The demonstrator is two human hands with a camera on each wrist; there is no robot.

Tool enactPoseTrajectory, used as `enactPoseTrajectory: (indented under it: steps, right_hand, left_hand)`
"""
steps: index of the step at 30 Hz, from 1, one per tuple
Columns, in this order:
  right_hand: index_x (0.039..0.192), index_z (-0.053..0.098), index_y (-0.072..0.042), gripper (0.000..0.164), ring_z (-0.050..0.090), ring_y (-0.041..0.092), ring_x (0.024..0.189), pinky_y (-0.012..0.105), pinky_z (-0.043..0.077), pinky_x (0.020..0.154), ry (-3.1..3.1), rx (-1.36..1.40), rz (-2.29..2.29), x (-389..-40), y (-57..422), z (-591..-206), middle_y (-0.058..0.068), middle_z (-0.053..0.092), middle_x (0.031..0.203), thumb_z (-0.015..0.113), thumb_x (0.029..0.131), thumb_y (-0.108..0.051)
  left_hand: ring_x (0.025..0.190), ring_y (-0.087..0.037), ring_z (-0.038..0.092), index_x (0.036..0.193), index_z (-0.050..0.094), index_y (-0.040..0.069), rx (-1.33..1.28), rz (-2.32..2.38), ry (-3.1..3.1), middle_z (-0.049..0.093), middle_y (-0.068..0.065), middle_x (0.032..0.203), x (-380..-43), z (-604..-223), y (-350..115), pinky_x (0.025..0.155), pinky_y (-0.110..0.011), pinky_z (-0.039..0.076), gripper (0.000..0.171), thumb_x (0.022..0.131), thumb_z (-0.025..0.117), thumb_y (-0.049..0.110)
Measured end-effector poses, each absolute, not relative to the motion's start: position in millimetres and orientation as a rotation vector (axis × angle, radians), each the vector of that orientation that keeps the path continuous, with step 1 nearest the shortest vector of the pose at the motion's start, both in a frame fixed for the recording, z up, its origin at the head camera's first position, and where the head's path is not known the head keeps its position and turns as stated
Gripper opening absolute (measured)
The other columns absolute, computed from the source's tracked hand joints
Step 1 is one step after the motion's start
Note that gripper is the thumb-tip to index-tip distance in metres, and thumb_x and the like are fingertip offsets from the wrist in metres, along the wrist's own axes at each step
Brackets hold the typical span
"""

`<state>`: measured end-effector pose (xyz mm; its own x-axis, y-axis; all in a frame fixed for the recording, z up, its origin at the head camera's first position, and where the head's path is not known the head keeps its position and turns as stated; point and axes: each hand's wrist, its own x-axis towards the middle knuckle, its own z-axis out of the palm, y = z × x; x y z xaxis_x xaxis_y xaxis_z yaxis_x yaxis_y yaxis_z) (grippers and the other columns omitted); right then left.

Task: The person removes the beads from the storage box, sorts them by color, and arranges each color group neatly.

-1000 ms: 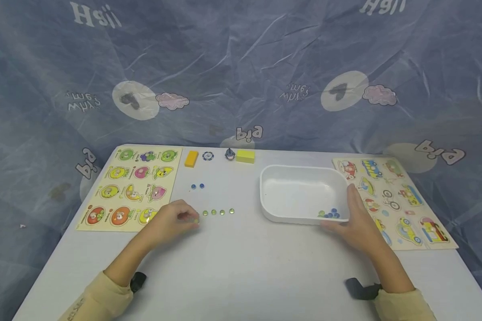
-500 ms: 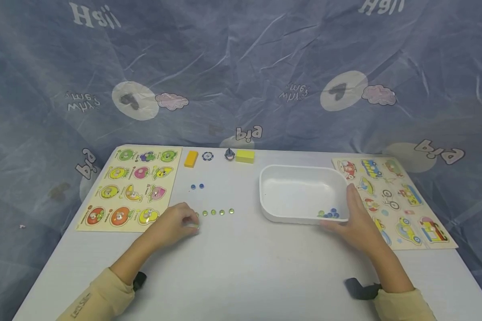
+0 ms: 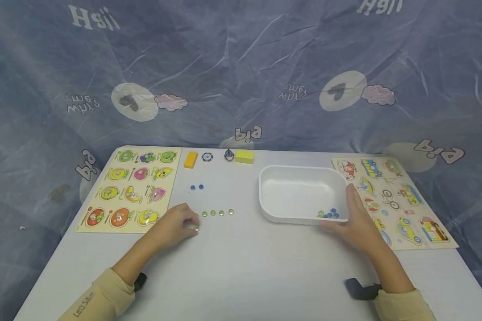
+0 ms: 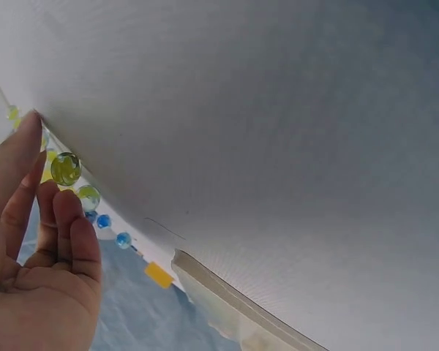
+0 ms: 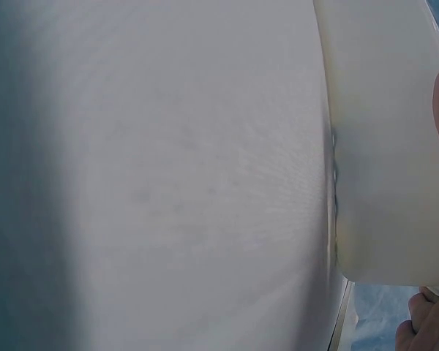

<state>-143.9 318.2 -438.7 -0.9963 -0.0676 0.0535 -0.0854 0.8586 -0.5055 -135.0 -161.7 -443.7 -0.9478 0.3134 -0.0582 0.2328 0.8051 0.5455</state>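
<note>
My left hand [image 3: 173,226] is at the table left of centre, its thumb and index fingertips pinching a green glass marble [image 3: 197,228] low at the surface. Just beyond it runs a row of several green marbles [image 3: 213,213], its left end partly behind the fingers. In the left wrist view, clear marbles with a yellow-green swirl [image 4: 66,168] show beyond the fingertips, the other fingers curled in. My right hand [image 3: 359,227] grips the near right corner of a white plastic tub [image 3: 301,220], thumb along the near side. Blue and green marbles [image 3: 332,213] lie in that corner.
Two blue marbles [image 3: 197,187] sit behind the green row. Along the back edge are an orange block [image 3: 190,160], a round chip [image 3: 207,157], a small dark figurine [image 3: 229,155] and a yellow block [image 3: 244,157]. Picture puzzle boards flank them, fruit [image 3: 140,187] left, vehicles [image 3: 401,223] right.
My left hand has come slightly nearer the front edge with its marble, uncovering more of the green row's left end. My right hand and the tub have stayed in place.
</note>
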Motion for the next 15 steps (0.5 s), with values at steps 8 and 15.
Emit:
enactPoseTrajectory:
  steps: [8,15]
  right_hand:
    - [0.149,-0.017,-0.018,0.13,-0.011,0.031,0.146,0.059,0.007,0.114,-2.991,0.14,0.819,-144,320,-440,0.003,-0.019,0.157,0.072,0.067,-0.065]
    - [0.149,-0.016,-0.015,0.13,-0.008,0.036,0.146,0.06,0.007,0.114,-2.992,0.154,0.83,-143,321,-440,0.004,-0.02,0.157,0.071,0.068,-0.066]
  left_hand:
    - [0.091,-0.01,0.057,0.085,0.071,0.019,0.43,0.789,2.869,0.059,0.009,0.088,-135,-442,-160,0.088,-0.034,0.05,0.018,0.071,0.081,0.016]
    - [0.093,-0.013,0.058,0.097,0.071,0.017,0.457,0.968,2.867,0.061,0.004,0.094,-129,-423,-152,0.087,-0.034,0.05,0.025,0.074,0.08,0.022]
